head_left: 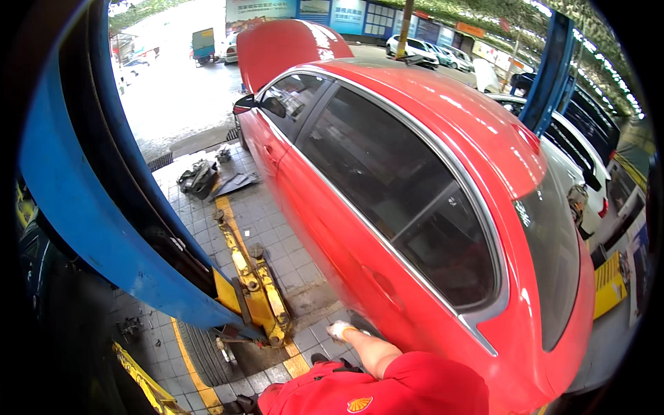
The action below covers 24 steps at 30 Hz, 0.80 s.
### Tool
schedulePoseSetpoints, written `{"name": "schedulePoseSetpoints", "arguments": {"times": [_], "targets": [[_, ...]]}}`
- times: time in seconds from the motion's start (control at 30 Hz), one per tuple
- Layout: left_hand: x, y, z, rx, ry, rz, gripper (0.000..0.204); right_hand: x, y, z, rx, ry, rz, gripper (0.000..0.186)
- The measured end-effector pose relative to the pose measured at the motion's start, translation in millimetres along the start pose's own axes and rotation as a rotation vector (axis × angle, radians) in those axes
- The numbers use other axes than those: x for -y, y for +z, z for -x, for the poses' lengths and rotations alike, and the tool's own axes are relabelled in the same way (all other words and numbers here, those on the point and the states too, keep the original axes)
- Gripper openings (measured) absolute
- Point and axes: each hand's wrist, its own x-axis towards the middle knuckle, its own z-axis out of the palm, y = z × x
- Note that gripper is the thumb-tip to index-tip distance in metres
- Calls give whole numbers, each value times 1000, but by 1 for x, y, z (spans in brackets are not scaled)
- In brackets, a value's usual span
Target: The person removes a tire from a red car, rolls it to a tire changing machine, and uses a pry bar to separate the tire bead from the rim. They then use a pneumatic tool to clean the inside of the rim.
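Observation:
My right hand [337, 330], in a pale glove, reaches down low beside the red car [346, 256]. Its forearm comes out of a red short sleeve. The hand is near the dark tyre [366, 324] at the car's lower side, but I cannot tell whether it touches it. The fingers look small and smeared, so their shape and anything in them stay unclear. No left hand shows; the red shirt [415, 387] fills the lower edge. Left of the right hand lies a yellow lift arm [259, 290] on the tiled floor.
A blue lift post [138, 256] rises close on the left, and another blue post [550, 76] stands beyond the car. Dark removed parts [200, 178] lie by the front wheel. A loose tyre [200, 353] is at the post's foot. The car's hood [290, 48] is raised.

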Motion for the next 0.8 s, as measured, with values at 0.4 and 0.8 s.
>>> {"name": "schedulePoseSetpoints", "arguments": {"times": [0.4,0.8], "targets": [[-66,14,-15,13,197,141,47,-30,17,-41,187,138,66,68],[-109,-15,7,-79,182,-274,65,32,0,-11,-152,-55,32,63]]}}
